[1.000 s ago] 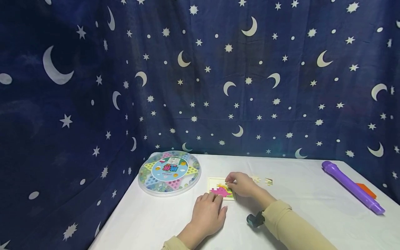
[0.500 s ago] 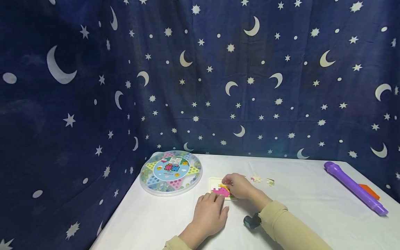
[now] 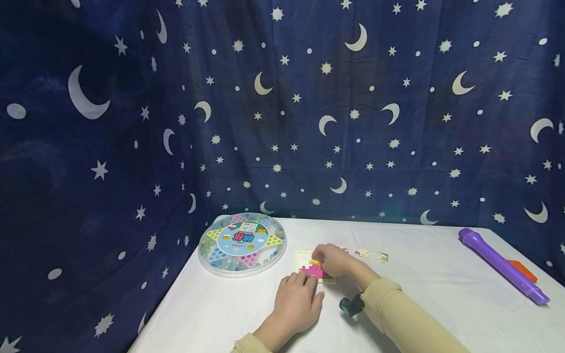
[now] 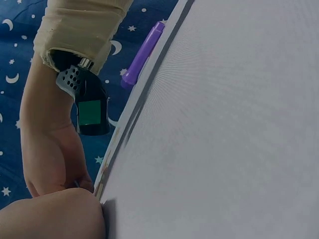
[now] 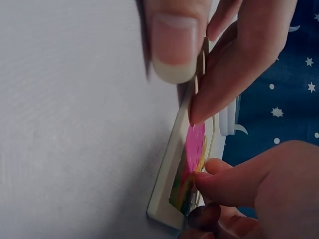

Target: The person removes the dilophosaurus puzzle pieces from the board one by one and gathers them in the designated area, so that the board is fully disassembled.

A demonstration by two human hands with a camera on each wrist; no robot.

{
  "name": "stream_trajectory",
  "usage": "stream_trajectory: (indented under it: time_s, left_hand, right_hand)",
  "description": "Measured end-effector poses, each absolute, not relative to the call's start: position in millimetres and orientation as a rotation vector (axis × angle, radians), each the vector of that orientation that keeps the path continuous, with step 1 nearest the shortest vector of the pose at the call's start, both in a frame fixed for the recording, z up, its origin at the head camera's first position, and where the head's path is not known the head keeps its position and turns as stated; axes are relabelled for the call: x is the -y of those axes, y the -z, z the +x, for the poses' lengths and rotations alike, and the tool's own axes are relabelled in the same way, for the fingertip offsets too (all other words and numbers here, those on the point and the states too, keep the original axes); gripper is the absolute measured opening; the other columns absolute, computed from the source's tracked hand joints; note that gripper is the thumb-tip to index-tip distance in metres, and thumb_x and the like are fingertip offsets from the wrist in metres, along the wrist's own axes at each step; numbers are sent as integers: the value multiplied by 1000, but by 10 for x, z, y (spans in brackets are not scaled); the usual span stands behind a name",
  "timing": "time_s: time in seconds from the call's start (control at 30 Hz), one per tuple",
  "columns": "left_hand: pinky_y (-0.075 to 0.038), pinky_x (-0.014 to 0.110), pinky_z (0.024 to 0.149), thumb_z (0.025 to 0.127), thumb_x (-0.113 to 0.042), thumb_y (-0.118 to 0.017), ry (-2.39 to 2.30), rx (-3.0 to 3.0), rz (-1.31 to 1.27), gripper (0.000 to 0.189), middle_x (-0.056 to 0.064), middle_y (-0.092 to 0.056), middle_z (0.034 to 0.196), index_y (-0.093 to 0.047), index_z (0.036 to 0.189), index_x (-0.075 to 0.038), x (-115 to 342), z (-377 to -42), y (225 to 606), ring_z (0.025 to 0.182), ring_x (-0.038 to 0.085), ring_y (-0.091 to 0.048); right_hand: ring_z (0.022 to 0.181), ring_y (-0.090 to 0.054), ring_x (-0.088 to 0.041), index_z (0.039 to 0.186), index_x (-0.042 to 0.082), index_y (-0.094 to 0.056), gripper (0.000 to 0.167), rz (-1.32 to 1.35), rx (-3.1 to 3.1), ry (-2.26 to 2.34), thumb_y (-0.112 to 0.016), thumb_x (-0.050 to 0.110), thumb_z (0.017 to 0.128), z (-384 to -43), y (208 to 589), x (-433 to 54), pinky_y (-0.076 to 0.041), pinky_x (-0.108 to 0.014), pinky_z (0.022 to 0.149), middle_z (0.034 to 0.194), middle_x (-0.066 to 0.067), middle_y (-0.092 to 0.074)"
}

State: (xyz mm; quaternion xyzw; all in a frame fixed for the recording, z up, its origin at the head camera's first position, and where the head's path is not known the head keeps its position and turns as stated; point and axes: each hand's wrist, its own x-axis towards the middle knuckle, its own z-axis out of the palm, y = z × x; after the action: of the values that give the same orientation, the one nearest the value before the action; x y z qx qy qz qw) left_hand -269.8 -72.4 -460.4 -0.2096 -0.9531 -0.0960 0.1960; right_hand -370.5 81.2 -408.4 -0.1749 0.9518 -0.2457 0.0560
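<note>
A small jigsaw puzzle in a cream tray [image 3: 304, 253] lies on the table, showing a pink figure [image 3: 312, 271] with some yellow above it. My left hand [image 3: 295, 303] rests at the tray's near edge, fingers extended and touching its rim. Over the tray's right half, my right hand [image 3: 336, 260] has its thumb and fingers bent together at the puzzle. In the right wrist view the right thumb [image 5: 224, 183] and fingertips pinch at the puzzle's surface beside the pink part [image 5: 195, 144]; the puzzle piece between them is mostly hidden.
Loose jigsaw pieces [image 3: 364, 253] lie right of the tray, one partly behind the right hand. A round, clear game box [image 3: 242, 245] sits to the left. At the right are a purple microphone-shaped stick [image 3: 503, 266] and an orange object [image 3: 523, 270]. A starry curtain [image 3: 309, 122] hangs behind.
My right hand has shifted slightly left over the tray, its forearm following, uncovering more of the loose pieces. My left hand stays at the near edge.
</note>
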Motion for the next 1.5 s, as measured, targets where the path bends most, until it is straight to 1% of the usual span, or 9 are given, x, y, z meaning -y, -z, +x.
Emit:
stream_trajectory:
  time_s: [0.1, 0.27, 0.63, 0.8, 0.93, 1.1, 1.23, 1.33, 1.5]
  left_hand:
    - [-47, 48, 99, 101, -44, -57, 274, 2674, -590, 43, 6, -66, 120, -68, 130, -14, 719, -2701, 4598, 114, 23, -59]
    - [-47, 48, 98, 101, -44, -57, 265, 2672, -584, 44, 6, -65, 121, -68, 131, -14, 717, -2704, 4590, 115, 23, -59]
    - [-48, 47, 97, 101, -42, -58, 273, 2658, -592, 40, 5, -65, 116, -69, 127, -14, 708, -2672, 4610, 111, 22, -59]
    - [-48, 47, 96, 101, -42, -58, 266, 2661, -593, 38, 3, -65, 113, -70, 125, -14, 708, -2668, 4613, 109, 21, -59]
    - [-48, 47, 95, 101, -41, -58, 252, 2643, -592, 38, 4, -65, 112, -70, 124, -14, 714, -2675, 4607, 108, 22, -59]
    - [-48, 46, 93, 100, -41, -58, 237, 2619, -589, 37, 3, -65, 111, -70, 123, -14, 721, -2679, 4608, 107, 22, -60]
    - [-48, 46, 93, 100, -41, -59, 255, 2631, -596, 36, 3, -65, 112, -70, 122, -15, 721, -2674, 4605, 107, 22, -60]
    - [-49, 46, 94, 100, -41, -59, 260, 2639, -601, 36, 3, -65, 113, -70, 123, -15, 722, -2674, 4605, 107, 22, -60]
    - [-48, 47, 94, 101, -42, -59, 258, 2637, -594, 37, 3, -65, 113, -70, 123, -15, 732, -2680, 4606, 107, 22, -60]
  right_hand:
    - [106, -64, -29, 106, 12, -68, 31, -509, -2878, 764, -63, -10, 83, -3702, 4077, -805, -48, -56, 100, 106, -6, -68]
    - [108, -64, -29, 114, 9, -67, 33, -504, -2900, 707, -67, -7, 85, -3687, 4043, -787, -48, -54, 102, 109, -8, -65]
    - [99, -62, -25, 108, 9, -60, 29, -479, -2851, 677, -66, -8, 85, -3727, 4044, -785, -51, -51, 99, 104, -8, -64]
    - [93, -61, -23, 109, 13, -56, 35, -487, -2850, 739, -66, -8, 83, -3732, 4048, -834, -53, -49, 90, 103, -5, -64]
    - [92, -63, -21, 106, 14, -61, 33, -538, -2861, 849, -69, -6, 81, -3718, 4022, -888, -56, -45, 84, 101, -3, -66]
    - [90, -66, -19, 103, 17, -67, 22, -573, -2877, 958, -79, 9, 85, -3717, 4028, -938, -57, -44, 82, 96, 0, -69]
    - [82, -64, -16, 102, 18, -68, 21, -504, -2880, 1014, -83, 17, 87, -3720, 4088, -972, -56, -36, 73, 90, 1, -68]
    - [76, -62, -17, 104, 15, -69, 20, -448, -2854, 1106, -81, 19, 89, -3724, 4110, -1048, -52, -32, 65, 87, 0, -66]
    - [67, -62, -22, 108, 11, -68, 20, -386, -2775, 1256, -76, 20, 92, -3726, 4090, -1301, -50, -33, 59, 83, -4, -67]
